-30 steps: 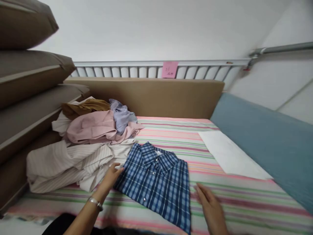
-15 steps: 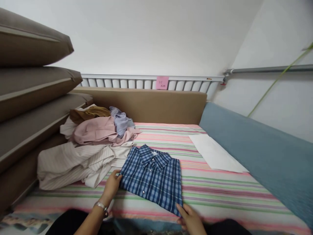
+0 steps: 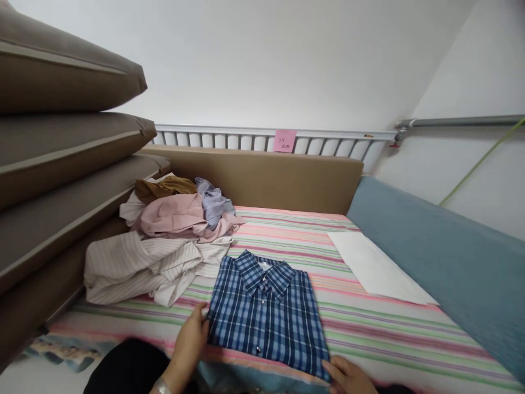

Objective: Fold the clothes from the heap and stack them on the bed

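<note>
A blue plaid collared shirt (image 3: 266, 317), folded into a neat rectangle with its collar away from me, lies on the striped sheet (image 3: 369, 336). My left hand (image 3: 191, 334) grips its left edge near the lower corner, fingertips partly hidden. At the lower right corner my right hand (image 3: 348, 375) pinches the fabric between thumb and fingers. Left of the shirt lies a crumpled cream striped garment (image 3: 139, 268), close to its upper left side.
Crumpled pink (image 3: 174, 216), mustard (image 3: 164, 187) and lavender (image 3: 213, 202) garments are heaped at the back left. Thick brown cushions (image 3: 65, 137) are stacked on the left. White paper (image 3: 377, 268) lies at the right, beside a blue padded panel (image 3: 443, 262).
The shirt has shifted towards me, nearer the front edge, and sits straighter. Both hands have moved with it, still at its lower corners. My view has turned slightly left.
</note>
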Available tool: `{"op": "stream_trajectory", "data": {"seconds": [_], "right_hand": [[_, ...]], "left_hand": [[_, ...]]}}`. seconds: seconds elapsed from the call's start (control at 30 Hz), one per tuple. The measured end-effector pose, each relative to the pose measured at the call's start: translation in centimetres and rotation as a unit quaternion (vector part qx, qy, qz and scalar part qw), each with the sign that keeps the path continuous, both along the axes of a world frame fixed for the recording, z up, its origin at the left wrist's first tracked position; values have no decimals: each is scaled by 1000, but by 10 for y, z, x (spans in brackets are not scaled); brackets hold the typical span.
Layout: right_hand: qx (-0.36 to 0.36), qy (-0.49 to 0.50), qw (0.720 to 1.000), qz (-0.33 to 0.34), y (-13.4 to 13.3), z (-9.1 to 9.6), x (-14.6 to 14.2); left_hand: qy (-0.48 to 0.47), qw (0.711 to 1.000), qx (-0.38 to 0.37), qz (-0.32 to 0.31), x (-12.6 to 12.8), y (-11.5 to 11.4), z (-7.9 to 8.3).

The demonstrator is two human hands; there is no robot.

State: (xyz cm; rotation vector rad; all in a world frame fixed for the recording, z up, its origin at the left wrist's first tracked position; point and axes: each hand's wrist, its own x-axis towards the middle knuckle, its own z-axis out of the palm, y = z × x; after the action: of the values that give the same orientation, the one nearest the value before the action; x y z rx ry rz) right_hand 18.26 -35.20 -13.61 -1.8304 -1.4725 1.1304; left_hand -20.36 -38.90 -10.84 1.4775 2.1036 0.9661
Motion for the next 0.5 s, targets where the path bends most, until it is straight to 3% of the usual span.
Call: {"op": "stream_trajectory", "data": {"seconds": [0.13,0.23,0.37,0.5], "right_hand": [[191,-116,975,11,21,34,-5],[266,-183,946,39,33,44,-29],[285,-303,903,103,38,25,-60],[274,-358,883,132,36,3,-65]], "left_hand": [[146,980,133,-31,12,14,16],[211,965,142,-69,32,29,12],[277,954,76,-86,50,36,-10],[283,953,32,-106,50,31,-22]]}}
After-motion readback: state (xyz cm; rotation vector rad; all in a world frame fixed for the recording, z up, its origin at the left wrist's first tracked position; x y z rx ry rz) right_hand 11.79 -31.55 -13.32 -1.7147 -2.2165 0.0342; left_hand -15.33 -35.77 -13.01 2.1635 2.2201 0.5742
